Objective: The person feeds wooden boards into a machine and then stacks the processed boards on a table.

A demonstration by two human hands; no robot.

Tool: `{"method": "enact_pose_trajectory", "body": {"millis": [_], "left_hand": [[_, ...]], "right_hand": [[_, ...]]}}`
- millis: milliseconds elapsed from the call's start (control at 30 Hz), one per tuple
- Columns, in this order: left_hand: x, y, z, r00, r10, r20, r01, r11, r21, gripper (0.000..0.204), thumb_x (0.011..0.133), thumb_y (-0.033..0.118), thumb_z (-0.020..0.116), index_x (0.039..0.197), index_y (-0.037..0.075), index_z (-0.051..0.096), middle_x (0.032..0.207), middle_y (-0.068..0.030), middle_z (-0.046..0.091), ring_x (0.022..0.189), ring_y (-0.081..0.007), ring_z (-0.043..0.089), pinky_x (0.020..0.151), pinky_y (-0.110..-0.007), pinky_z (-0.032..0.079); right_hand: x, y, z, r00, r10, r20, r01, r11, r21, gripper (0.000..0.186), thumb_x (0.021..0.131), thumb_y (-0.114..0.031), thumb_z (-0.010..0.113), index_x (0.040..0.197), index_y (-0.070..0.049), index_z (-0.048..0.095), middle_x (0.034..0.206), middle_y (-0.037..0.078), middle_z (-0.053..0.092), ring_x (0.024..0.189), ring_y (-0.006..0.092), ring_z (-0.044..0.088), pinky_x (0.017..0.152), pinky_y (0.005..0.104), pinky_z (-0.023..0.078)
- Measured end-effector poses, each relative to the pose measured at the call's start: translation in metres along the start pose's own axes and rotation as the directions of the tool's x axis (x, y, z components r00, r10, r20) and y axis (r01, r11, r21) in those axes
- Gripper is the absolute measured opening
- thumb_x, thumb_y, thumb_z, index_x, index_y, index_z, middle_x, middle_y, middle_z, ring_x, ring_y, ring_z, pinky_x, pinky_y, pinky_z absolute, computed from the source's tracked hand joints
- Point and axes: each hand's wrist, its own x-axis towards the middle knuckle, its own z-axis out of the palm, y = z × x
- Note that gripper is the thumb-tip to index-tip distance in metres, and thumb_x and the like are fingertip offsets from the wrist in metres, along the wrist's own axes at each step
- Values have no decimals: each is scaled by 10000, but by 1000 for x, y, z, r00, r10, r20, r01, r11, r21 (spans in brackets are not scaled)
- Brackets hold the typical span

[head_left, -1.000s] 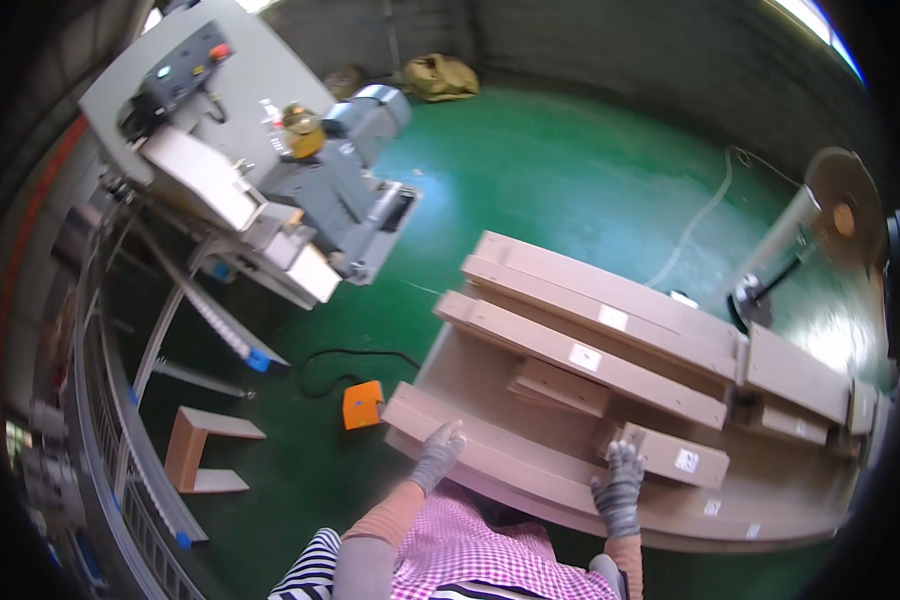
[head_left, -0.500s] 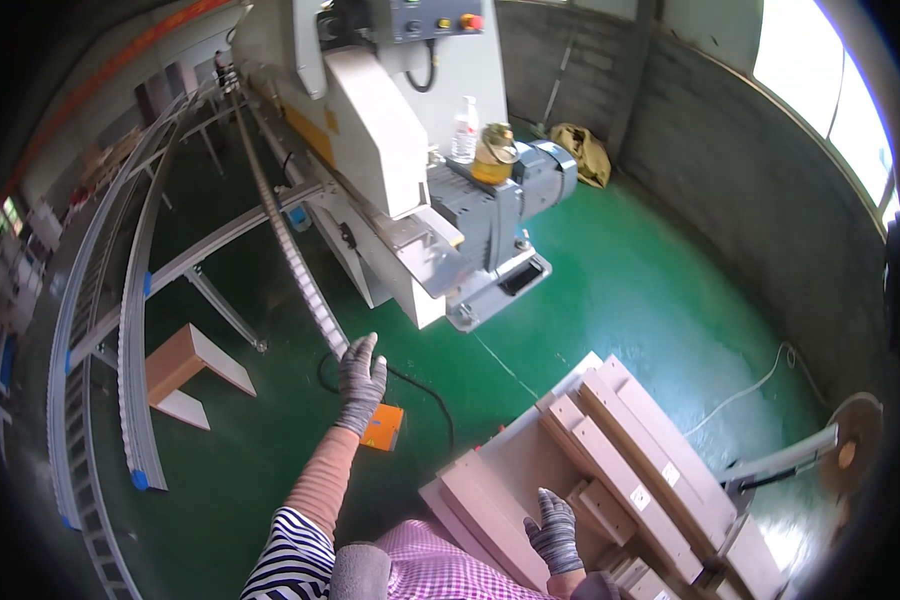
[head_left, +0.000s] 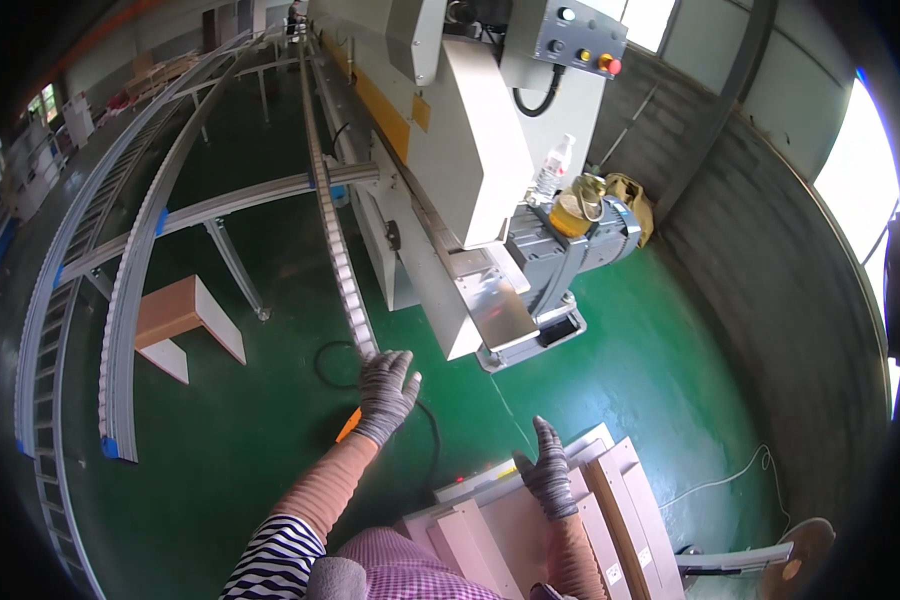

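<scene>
My left hand [head_left: 388,393], in a grey striped work glove, reaches forward over the green floor. Its fingers are stretched out at the near end of a narrow roller rail [head_left: 342,270], and I cannot tell whether they touch it. My right hand [head_left: 550,470], gloved alike, is raised with thumb and fingers apart above a stack of pinkish-beige boards [head_left: 515,525]. Nothing is in either hand. Beyond them stands a large pale machine [head_left: 480,140] with a flat metal plate [head_left: 498,305] at its near end.
Roller conveyors [head_left: 135,300] run along the left. A board stool-like piece [head_left: 185,318] stands beneath them. On the grey motor [head_left: 560,250] are a clear bottle [head_left: 554,165] and an amber-filled jar [head_left: 575,208]. An orange object [head_left: 349,424] and black cable lie near my left arm.
My view has swung left, so the machine sits farther right in the picture. My right hand has moved up and forward over the boards; my left stays by the rail's end.
</scene>
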Motion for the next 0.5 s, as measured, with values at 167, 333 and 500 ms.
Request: {"method": "enact_pose_trajectory", "body": {"millis": [167, 333, 500], "left_hand": [[1, -4, 0, 1000, -22, 6, 22, 999, -36, 338, 803, 224, 671, 1095, 58, 634, 1077, -119, 621, 1047, -300, 565, 1055, -489, 340], [5, -2, -2, 999, -39, -10, 37, 991, -128, 293, 786, 182, 681, 1045, 49, 649, 1021, -123, 640, 1005, -308, 582, 1036, -495, 360], [7, -4, -5, 999, -43, -9, 42, 991, -131, 289, 786, 177, 679, 1044, 50, 648, 1022, -118, 641, 1009, -306, 584, 1030, -501, 366]], "right_hand": [[58, -13, 21, 1000, -7, 2, 7, 996, 84, 696, 771, -107, 728, 1385, -15, 415, 1319, 249, 491, 1225, 388, 485, 1053, 422, 385], [78, -8, 43, 1000, 5, -13, -3, 989, 148, 662, 783, -75, 711, 1374, 0, 422, 1295, 239, 506, 1221, 366, 496, 1050, 410, 393], [80, -10, 50, 1000, 20, 9, -21, 993, 118, 652, 780, -76, 716, 1365, -7, 436, 1284, 241, 517, 1209, 367, 507, 1041, 411, 403]]}}
